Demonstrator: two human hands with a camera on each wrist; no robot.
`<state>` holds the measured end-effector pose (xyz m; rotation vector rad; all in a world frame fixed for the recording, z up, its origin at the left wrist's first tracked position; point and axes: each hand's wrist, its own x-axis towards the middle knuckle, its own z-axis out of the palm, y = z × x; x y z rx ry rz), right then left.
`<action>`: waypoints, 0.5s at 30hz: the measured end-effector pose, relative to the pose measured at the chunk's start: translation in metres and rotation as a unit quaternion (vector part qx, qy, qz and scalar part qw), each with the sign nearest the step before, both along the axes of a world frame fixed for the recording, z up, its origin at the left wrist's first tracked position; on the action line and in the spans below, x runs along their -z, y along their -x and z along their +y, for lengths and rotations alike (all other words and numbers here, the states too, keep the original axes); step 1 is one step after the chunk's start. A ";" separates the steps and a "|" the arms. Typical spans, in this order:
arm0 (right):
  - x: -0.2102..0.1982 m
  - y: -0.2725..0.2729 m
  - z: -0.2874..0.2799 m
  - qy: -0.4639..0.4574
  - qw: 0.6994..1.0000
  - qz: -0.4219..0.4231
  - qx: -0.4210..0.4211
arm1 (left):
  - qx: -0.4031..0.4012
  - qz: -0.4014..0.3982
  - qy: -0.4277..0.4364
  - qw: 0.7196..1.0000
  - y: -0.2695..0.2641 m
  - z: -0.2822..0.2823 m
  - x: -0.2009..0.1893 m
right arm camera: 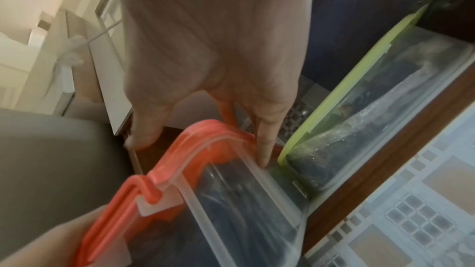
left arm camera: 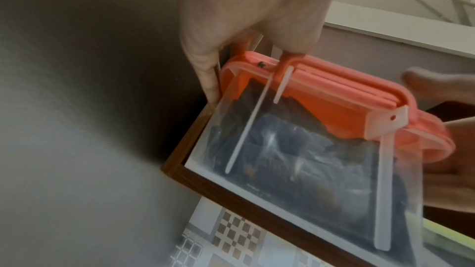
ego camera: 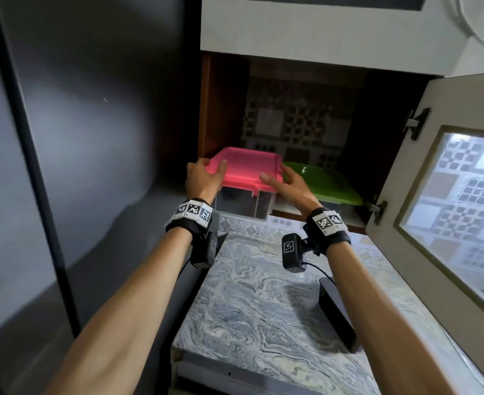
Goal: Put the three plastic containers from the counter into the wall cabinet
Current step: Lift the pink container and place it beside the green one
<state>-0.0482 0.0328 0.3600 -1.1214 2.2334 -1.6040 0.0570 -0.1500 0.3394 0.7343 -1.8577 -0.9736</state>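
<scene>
Two lidded containers: one pink-lidded container (ego camera: 247, 178), one green-lidded container (ego camera: 326, 183). Two hands.

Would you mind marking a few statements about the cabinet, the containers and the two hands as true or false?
1. Both hands hold the pink-lidded container. True: the left hand is at its left side, the right hand at its right.
2. The green-lidded container sits to the left of the pink one. False: it sits to its right, inside the wall cabinet.
3. The cabinet door is closed. False: it stands open on the right.
4. The pink-lidded container has a clear body. True.
5. The pink lid is off. False: it is on the container.
</scene>
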 end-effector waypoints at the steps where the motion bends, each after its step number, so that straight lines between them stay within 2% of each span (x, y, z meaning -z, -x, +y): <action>1: 0.003 0.005 0.003 -0.010 1.000 0.020 -0.012 | 0.009 -0.002 0.015 1.000 0.002 0.000 0.000; 3: 0.011 0.012 0.003 -0.084 0.990 0.115 0.008 | 0.033 -0.007 0.050 0.998 0.003 0.002 0.007; 5: 0.019 0.021 -0.001 -0.176 0.952 0.240 0.077 | 0.051 -0.013 0.096 0.994 0.000 0.003 0.018; 8: 0.019 0.033 -0.006 -0.194 0.911 0.348 0.109 | 0.041 -0.043 0.217 0.974 -0.008 0.000 0.027; 11: 0.015 0.042 -0.014 -0.224 0.891 0.378 0.117 | 0.020 -0.109 0.333 0.936 -0.001 -0.009 0.025; 15: 0.020 0.047 -0.027 -0.217 0.889 0.380 0.134 | -0.015 -0.180 0.376 0.909 0.020 -0.016 0.023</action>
